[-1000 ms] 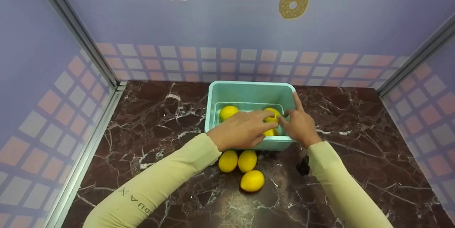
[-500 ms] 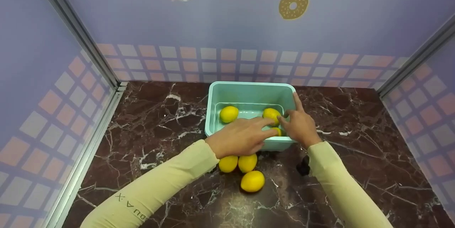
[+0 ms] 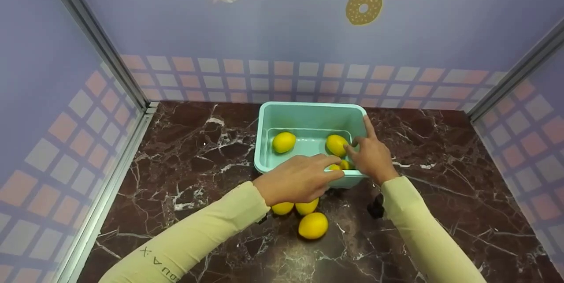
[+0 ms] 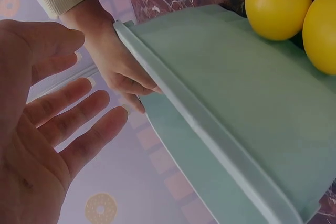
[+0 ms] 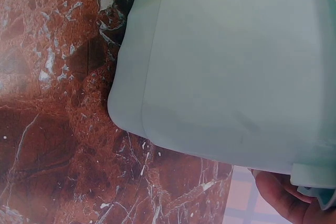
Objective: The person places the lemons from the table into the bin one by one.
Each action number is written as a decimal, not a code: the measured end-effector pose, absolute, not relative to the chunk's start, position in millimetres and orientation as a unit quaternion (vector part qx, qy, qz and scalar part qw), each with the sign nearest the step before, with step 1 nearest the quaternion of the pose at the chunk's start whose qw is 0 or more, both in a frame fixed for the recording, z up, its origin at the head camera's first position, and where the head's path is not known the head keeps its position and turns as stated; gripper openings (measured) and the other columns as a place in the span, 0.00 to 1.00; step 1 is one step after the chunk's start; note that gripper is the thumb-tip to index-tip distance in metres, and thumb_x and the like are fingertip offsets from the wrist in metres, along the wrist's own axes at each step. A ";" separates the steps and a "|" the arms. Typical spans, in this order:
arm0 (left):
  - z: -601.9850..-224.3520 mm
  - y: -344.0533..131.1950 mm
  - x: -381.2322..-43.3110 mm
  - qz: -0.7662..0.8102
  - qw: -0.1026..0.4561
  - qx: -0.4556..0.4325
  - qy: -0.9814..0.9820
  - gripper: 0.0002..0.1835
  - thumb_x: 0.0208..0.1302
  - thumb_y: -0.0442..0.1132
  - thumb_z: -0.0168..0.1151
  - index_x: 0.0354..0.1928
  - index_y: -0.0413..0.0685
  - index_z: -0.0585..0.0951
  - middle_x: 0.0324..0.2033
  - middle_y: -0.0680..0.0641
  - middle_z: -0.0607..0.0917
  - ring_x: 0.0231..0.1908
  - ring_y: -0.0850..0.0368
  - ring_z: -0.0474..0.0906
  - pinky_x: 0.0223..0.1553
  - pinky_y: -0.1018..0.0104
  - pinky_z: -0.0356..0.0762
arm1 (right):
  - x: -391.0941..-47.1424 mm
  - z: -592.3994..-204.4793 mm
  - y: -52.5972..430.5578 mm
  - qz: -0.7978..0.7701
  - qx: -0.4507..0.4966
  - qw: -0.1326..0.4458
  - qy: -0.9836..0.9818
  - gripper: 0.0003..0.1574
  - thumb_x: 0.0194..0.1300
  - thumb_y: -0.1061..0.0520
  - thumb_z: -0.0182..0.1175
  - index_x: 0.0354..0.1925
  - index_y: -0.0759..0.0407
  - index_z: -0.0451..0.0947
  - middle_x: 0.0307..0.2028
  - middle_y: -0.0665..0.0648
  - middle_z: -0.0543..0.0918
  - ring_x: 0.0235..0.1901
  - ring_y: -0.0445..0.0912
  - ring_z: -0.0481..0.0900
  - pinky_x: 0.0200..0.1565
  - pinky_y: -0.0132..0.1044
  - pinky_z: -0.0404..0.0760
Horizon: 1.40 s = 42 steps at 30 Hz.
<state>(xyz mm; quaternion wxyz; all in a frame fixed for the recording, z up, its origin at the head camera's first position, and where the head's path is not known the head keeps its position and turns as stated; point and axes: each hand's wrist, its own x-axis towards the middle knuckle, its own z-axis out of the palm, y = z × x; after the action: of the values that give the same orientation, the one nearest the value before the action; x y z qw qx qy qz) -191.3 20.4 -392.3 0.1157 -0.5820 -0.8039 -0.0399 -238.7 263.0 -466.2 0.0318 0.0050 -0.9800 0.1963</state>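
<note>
A mint-green plastic bin [image 3: 308, 117] stands on the marble-patterned table with several yellow lemons inside, one lemon [image 3: 284, 142] at left and another lemon [image 3: 337, 145] at right. More yellow shows at the front right corner, partly behind my left hand [image 3: 299, 179]. That hand hovers over the front rim, palm toward the bin, its fingers relaxed and holding nothing in the left wrist view. My right hand [image 3: 373, 155] grips the bin's right rim, thumb on the inner side and index finger stretched along the edge. Its curled fingers [image 5: 281, 198] show under the rim in the right wrist view.
Three lemons lie on the table just in front of the bin, the nearest lemon [image 3: 313, 225] in full view, the others partly under my left hand. A purple patterned wall [image 3: 282, 31] rises behind the bin, with side panels at left and right.
My left hand has drawn back toward me from over the lemons inside the bin, uncovering them and covering more of the lemons in front. The right hand keeps its hold on the rim.
</note>
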 end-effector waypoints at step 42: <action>-433.5 19.4 -170.3 -0.038 0.065 -0.601 -0.796 0.17 0.67 0.41 0.56 0.58 0.57 0.77 0.57 0.50 0.77 0.47 0.59 0.79 0.38 0.68 0.82 | -237.7 -464.6 263.6 0.205 0.003 0.019 -0.979 0.24 0.68 0.41 0.54 0.41 0.60 0.82 0.78 0.55 0.39 0.31 0.56 0.79 0.37 0.50 0.75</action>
<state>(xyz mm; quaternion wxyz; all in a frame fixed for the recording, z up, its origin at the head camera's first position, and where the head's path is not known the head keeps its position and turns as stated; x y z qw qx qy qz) -170.3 19.4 -433.5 0.0648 -0.6011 -0.7956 -0.0384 -237.7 263.6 -464.6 0.0186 0.0029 -0.9786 0.2049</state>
